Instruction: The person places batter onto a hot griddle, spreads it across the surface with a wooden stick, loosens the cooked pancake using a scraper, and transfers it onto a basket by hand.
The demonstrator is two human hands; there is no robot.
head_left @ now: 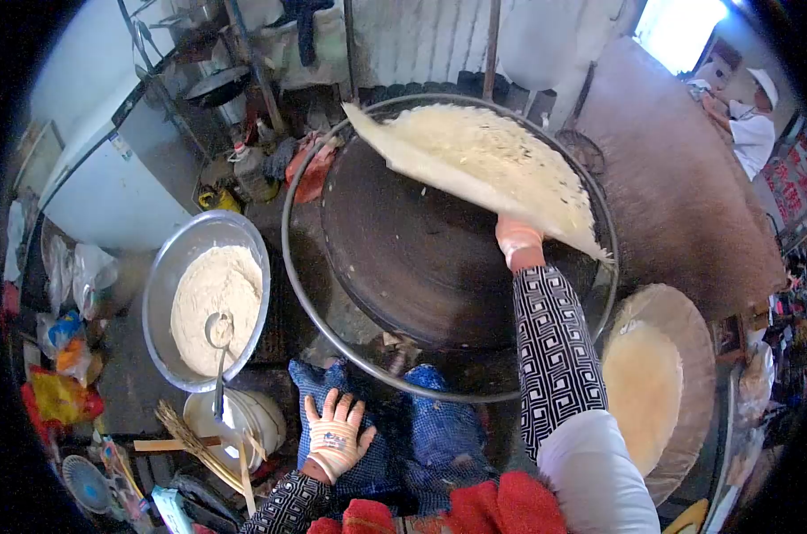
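Observation:
On a large round black griddle (pixel 403 258), a wide thin pancake (pixel 488 147) is lifted and folded back along its near edge. My right hand (pixel 517 238), in a pale glove, grips that near edge, its fingers partly hidden under the sheet. Bare dark griddle surface shows on the side nearer me. My left hand (pixel 334 440), in a pale glove with blue print, lies flat on my left knee with its fingers spread. Nearest to it on the left is a metal basin (pixel 159 311) of batter (pixel 209 294), with a ladle (pixel 218 356) leaning in it.
A metal ring (pixel 310 311) surrounds the griddle. At right stands a covered round tray holding a finished-looking pancake (pixel 644 392). A white bucket (pixel 266 414) with a straw brush (pixel 194 445) sits below the basin. A person in white (pixel 752 133) is at far right.

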